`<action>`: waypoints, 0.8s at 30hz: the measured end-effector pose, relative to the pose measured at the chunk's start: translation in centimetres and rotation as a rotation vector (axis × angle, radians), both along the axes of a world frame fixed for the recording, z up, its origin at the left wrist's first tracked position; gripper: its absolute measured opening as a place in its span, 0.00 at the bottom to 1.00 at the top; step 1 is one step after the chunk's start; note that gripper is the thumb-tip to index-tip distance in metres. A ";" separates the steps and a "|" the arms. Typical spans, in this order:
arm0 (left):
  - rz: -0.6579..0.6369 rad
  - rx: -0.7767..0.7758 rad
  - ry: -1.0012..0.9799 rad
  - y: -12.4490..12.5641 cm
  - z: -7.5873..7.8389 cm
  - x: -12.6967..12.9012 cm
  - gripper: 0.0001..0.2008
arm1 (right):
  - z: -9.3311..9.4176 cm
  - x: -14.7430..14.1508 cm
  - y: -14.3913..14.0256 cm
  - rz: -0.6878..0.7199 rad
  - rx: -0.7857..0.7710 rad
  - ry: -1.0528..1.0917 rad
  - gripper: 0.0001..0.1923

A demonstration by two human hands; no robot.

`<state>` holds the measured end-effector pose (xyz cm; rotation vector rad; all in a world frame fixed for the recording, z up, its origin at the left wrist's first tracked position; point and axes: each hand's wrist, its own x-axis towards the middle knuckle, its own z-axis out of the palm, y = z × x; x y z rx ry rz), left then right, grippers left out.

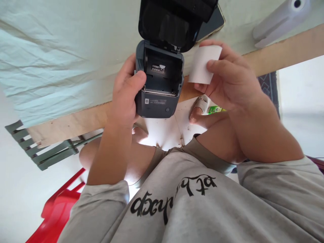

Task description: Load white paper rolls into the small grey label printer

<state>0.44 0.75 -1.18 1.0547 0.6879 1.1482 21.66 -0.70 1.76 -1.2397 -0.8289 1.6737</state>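
A small dark grey label printer (160, 81) is held just off the table edge, its black lid (174, 20) swung up and the paper bay bare. My left hand (126, 92) grips the printer's left side, thumb on its top corner. My right hand (227, 79) holds a white paper roll (204, 64) between thumb and fingers, just right of the open bay and apart from it.
A table with a pale green cloth (63, 57) and wooden edge (283, 50) lies ahead. A dark phone (215, 22) sits behind the lid, a white device (280, 20) far right. A red chair (58, 209), a green slatted chair (43, 148) and a green packet (214, 109) are below.
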 end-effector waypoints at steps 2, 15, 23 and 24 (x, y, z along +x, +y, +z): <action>-0.012 -0.001 -0.002 0.1 0.0 -0.1 0.17 | -0.3 0.2 0.1 0.036 0.039 -0.012 0.24; -0.027 0.017 -0.003 0.1 0.0 -0.1 0.17 | -0.5 0.4 0.7 -0.050 -0.004 -0.032 0.24; -0.020 -0.021 0.005 -0.2 0.6 0.0 0.14 | 1.8 -1.9 -0.6 -0.308 0.505 -0.291 0.21; -0.016 -0.021 0.005 -0.3 0.7 0.0 0.14 | 2.3 -2.2 -0.9 -0.266 0.523 -0.360 0.22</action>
